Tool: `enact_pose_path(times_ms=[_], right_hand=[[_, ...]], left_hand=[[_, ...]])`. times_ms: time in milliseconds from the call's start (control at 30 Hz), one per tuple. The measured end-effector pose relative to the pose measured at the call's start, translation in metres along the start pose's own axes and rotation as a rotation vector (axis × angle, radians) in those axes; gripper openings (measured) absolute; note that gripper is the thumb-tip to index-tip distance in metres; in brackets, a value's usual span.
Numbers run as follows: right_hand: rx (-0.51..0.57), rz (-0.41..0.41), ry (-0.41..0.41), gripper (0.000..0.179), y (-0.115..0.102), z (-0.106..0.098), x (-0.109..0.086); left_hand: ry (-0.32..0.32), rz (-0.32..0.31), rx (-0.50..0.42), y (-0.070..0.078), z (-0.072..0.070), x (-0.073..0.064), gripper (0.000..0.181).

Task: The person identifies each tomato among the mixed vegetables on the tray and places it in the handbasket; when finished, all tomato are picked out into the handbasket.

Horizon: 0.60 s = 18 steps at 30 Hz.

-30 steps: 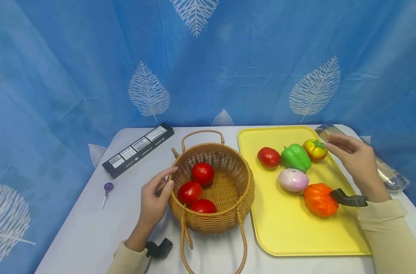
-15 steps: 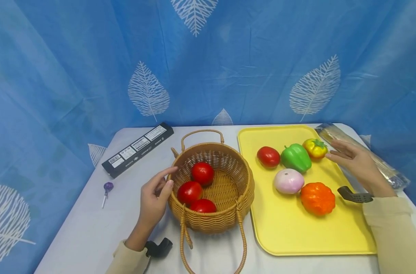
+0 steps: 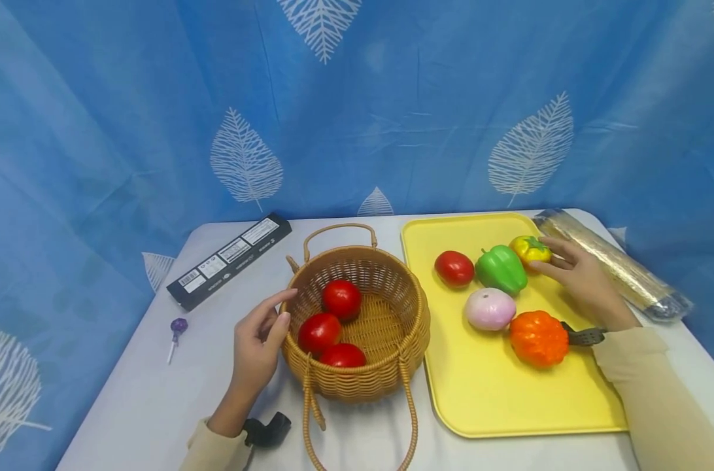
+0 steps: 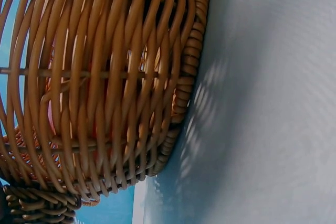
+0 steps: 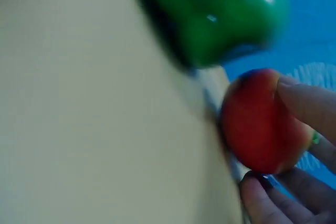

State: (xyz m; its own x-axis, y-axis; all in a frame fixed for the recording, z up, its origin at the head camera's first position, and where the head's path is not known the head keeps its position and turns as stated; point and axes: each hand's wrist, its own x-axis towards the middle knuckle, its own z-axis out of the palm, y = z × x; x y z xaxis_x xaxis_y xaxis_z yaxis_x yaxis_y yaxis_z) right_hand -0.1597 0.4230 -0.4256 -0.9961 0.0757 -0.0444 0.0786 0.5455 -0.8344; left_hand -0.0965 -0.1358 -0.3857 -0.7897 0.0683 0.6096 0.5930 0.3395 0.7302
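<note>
In the head view my right hand (image 3: 589,281) reaches over the yellow tray (image 3: 498,405) and grips a yellow-and-red tomato (image 3: 529,248) with a green calyx. The right wrist view has the thumb (image 5: 310,100) on one side of that tomato's red underside (image 5: 262,124) and fingers on the other. Beside it lies a green bell pepper (image 3: 501,270). My left hand (image 3: 257,347) touches the left rim of a wicker basket (image 3: 357,386) with relaxed fingers. Three glossy red tomato-like fruits (image 3: 342,299) sit inside. In the left wrist view the basket's weave (image 4: 105,82) hides the fingers.
A red oval fruit (image 3: 454,269), a pale pink oval (image 3: 490,309) and an orange pumpkin (image 3: 539,339) share the tray. A long clear-wrapped packet (image 3: 616,265) lies right of it. On the left are a black box (image 3: 229,260) and a purple lollipop (image 3: 178,327).
My right hand has drawn back slightly, then closed in around the yellow-and-red tomato. The pink oval and pumpkin have shifted a little left. My left hand stays at the basket rim.
</note>
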Motion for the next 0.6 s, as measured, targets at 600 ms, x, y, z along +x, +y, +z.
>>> enact_pose_path(times_ms=[600], right_hand=[[-0.005, -0.022, 0.063, 0.075, -0.0011, 0.0103, 0.0]], left_hand=[[0.001, 0.011, -0.022, 0.0069, -0.0012, 0.0009, 0.032]])
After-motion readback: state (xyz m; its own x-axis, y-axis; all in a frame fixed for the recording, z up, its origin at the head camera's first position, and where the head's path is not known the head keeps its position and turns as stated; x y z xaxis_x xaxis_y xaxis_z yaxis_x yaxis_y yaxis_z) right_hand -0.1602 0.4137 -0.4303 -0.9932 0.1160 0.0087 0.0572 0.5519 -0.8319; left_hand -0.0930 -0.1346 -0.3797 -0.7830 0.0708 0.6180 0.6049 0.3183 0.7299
